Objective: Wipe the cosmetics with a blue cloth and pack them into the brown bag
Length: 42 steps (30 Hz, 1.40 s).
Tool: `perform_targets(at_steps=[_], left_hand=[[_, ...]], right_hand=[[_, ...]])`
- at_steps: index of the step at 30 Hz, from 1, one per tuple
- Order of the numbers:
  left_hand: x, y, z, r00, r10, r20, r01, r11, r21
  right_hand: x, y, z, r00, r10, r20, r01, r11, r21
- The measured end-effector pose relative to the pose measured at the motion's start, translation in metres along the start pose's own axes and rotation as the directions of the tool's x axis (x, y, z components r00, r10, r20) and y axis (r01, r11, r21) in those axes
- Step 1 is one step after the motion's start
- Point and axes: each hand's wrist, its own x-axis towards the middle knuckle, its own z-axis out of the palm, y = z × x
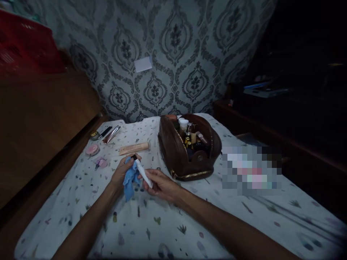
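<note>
A white squeeze tube (144, 174) with a black cap tilts between my two hands above the patterned sheet. My right hand (161, 185) is closed around the tube's lower end. A crumpled blue cloth (130, 182) hangs from my left hand (121, 169), which is closed on it and rests against the capped end. Just beyond my hands lies a beige tube (134, 148). Right of them stands a brown makeup bag (173, 155), unzipped, with bottles, a white-capped jar (183, 124) and other small cosmetics inside.
At the left of the sheet (151, 227) lie a pink round compact (92, 150), a small purple item (102, 163), slim tubes (111, 134) and a dark jar (94, 135). A blurred-out patch covers something right of the bag. A wooden headboard (46, 122) borders the left.
</note>
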Motion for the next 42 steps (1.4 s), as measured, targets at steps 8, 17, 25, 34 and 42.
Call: perform_targets(at_steps=[8,17,25,34,42], left_hand=[[0.004,0.000,-0.004,0.991,0.072,-0.110,-0.071,0.997,0.014],[0.000,0.001,-0.004,1.000,-0.010,-0.027,0.012,0.999,0.051],[0.002,0.008,-0.003,0.992,0.102,-0.074,-0.090,0.984,0.154],[-0.004,0.003,0.005,0.978,0.169,0.120,-0.207,0.827,0.523],[-0.003,-0.002,0.005,0.984,0.176,0.016,-0.160,0.850,0.502]], right_hand=[[0.002,0.004,0.002,0.961,-0.225,-0.160,0.187,0.957,-0.220],[-0.001,0.004,0.000,0.999,0.006,-0.039,-0.008,0.998,-0.060],[0.001,0.005,0.002,0.985,-0.160,-0.070,0.131,0.941,-0.312],[0.003,-0.004,-0.002,0.892,-0.431,-0.139,0.344,0.844,-0.413],[0.009,0.000,-0.009,0.889,-0.420,-0.182,0.315,0.850,-0.422]])
